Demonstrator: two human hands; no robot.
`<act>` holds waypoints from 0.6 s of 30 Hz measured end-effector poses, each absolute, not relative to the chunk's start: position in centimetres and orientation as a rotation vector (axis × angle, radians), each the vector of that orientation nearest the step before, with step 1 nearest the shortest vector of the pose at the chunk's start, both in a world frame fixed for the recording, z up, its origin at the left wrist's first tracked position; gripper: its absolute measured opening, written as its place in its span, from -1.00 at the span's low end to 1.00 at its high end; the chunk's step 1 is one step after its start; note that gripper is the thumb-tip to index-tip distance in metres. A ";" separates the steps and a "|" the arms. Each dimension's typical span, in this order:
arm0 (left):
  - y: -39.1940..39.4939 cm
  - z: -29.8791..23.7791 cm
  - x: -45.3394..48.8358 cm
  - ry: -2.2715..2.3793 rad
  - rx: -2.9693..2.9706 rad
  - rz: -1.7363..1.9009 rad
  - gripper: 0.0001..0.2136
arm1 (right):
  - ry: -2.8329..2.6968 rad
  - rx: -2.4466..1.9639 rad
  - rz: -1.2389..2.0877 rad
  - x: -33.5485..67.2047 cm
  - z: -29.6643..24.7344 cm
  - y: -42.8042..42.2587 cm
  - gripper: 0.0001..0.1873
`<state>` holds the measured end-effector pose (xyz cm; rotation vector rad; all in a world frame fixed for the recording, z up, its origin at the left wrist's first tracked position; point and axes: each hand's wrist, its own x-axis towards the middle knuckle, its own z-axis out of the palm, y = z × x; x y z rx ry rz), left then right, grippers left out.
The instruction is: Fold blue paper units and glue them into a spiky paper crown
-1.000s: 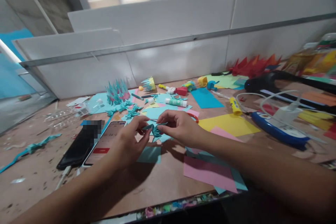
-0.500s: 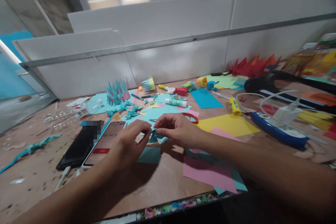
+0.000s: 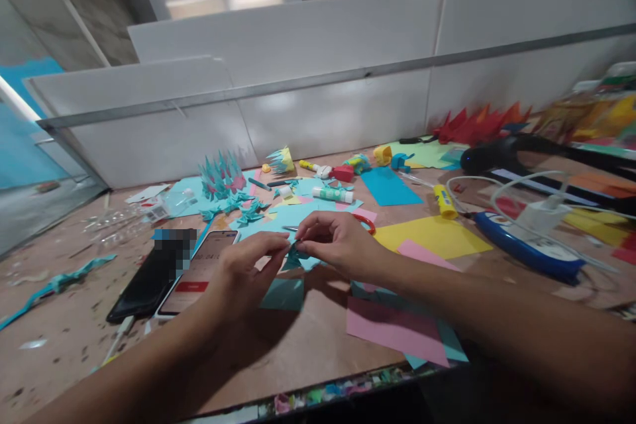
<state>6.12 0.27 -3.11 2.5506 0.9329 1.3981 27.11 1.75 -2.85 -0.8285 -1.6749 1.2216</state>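
Observation:
In the middle of the table my left hand [image 3: 248, 265] and my right hand [image 3: 335, 245] meet over a small folded teal paper piece [image 3: 294, 257]. My right thumb and fingers are closed on it. At its left side, the left thumb and forefinger come together in a pinch, and the fingertips partly hide the paper. Behind the right hand lie scissors with red handles [image 3: 366, 222], mostly covered. A glue stick [image 3: 332, 195] rests beyond on light-blue paper [image 3: 293, 215]. More folded teal pieces [image 3: 250, 212] lie to the left of it.
Two phones, one black [image 3: 144, 285] and one with a lit screen [image 3: 199, 278], lie left. Pink paper [image 3: 395, 328] and yellow paper [image 3: 432, 236] lie right. A spiky teal paper model [image 3: 222, 175] stands behind. A blue power strip [image 3: 527, 248] and cables sit far right.
My left fingertips have shifted slightly right, closer to the right fingers, and the paper between them is tilted differently. The things on the table have stayed in place.

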 end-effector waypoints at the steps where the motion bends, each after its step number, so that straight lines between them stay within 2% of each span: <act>1: 0.4 -3.0 6.0 0.911 2.588 1.408 -0.88 | -1.662 -0.823 1.254 27.1 -2.9 1.8 -0.86; 6: 0.6 -2.6 5.6 0.785 2.824 1.439 -0.81 | -1.551 -0.927 1.441 27.4 -2.7 2.2 -0.65; 12: 0.4 -2.9 5.8 0.806 2.790 1.433 -0.79 | -1.451 -1.022 1.494 27.6 -2.3 2.1 -0.64; 18: 0.1 -2.6 6.1 0.909 2.684 1.403 -0.89 | -1.484 -1.041 1.397 27.3 -2.2 2.1 -0.65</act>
